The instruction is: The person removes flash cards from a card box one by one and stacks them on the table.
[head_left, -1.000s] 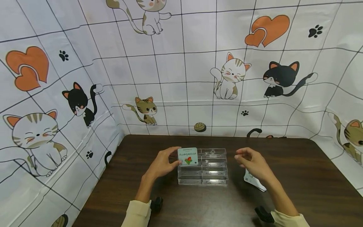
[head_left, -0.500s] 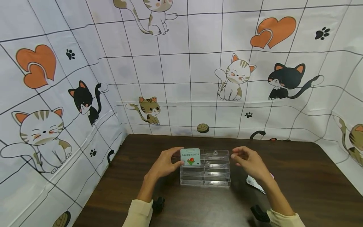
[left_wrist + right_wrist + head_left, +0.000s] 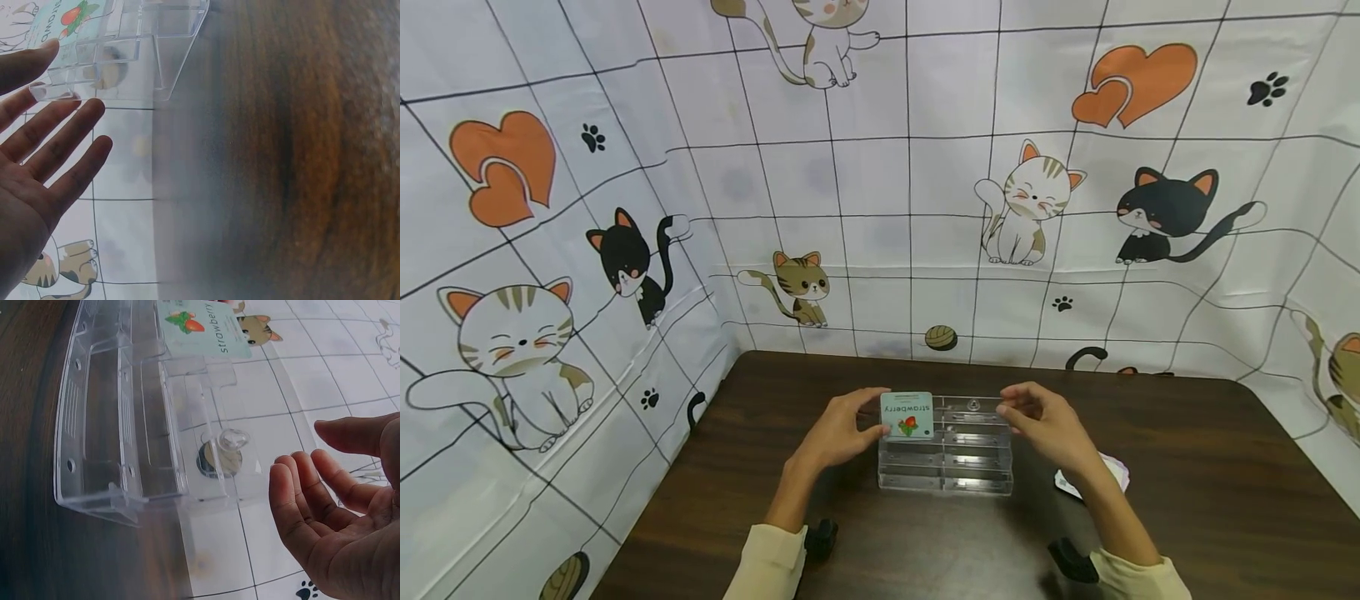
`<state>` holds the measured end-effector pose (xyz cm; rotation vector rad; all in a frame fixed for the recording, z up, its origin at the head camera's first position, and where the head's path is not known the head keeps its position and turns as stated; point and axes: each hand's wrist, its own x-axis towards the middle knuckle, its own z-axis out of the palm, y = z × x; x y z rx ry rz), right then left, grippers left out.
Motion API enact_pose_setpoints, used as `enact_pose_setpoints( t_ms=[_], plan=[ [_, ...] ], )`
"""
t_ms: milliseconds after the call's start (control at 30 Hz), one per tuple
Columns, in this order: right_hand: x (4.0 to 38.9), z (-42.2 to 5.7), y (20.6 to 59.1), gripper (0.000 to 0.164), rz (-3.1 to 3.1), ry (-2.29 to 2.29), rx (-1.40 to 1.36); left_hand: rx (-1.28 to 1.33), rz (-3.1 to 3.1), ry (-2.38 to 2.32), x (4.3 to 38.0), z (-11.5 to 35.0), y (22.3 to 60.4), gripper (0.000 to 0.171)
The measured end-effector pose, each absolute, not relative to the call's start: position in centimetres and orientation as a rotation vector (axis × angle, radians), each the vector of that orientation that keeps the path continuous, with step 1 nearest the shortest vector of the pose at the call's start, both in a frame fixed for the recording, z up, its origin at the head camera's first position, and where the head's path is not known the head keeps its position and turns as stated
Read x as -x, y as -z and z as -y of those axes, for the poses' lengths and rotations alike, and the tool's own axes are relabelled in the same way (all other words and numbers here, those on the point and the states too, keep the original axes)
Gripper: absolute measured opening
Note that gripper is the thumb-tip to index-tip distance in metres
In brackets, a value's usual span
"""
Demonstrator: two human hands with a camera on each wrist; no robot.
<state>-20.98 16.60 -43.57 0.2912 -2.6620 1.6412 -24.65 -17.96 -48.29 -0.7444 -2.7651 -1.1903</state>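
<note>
A clear plastic tiered rack with two columns of compartments stands on the table. A pale green card printed "strawberry" with a strawberry picture sits upside down in its far left compartment. My left hand is at the rack's far left corner, index fingertip by the card's top edge and thumb tip at its lower left edge. The left wrist view shows the other fingers straight and spread. Close to the rack's right side, my right hand has its fingers loosely bent and nothing in them.
Beneath the right forearm lies a small stack of white cards, partly hidden. The rack and cards share a dark wooden table. A white cloth with cats and hearts hangs behind it and at the sides.
My right hand has moved left to the rack's right side, uncovering more of the card stack. The left hand and the strawberry card keep their places on the rack; the head view has shifted slightly.
</note>
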Motion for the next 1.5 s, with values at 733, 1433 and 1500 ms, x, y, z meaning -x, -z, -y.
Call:
enact_pose_setpoints(
  t_ms=[733,1433,1500],
  plan=[
    [21.7,-14.6,43.3,0.031,2.661,-1.598,-0.362,0.724,2.763,1.197,24.5,17.8,48.3,0.058],
    [22.1,-12.9,43.5,0.028,2.617,-1.648,-0.422,0.747,2.768,1.187,24.7,17.8,48.2,0.058],
    [22.2,-12.7,43.5,0.028,2.619,-1.644,-0.427,0.751,2.767,1.192,24.7,17.8,48.2,0.059]
  ],
)
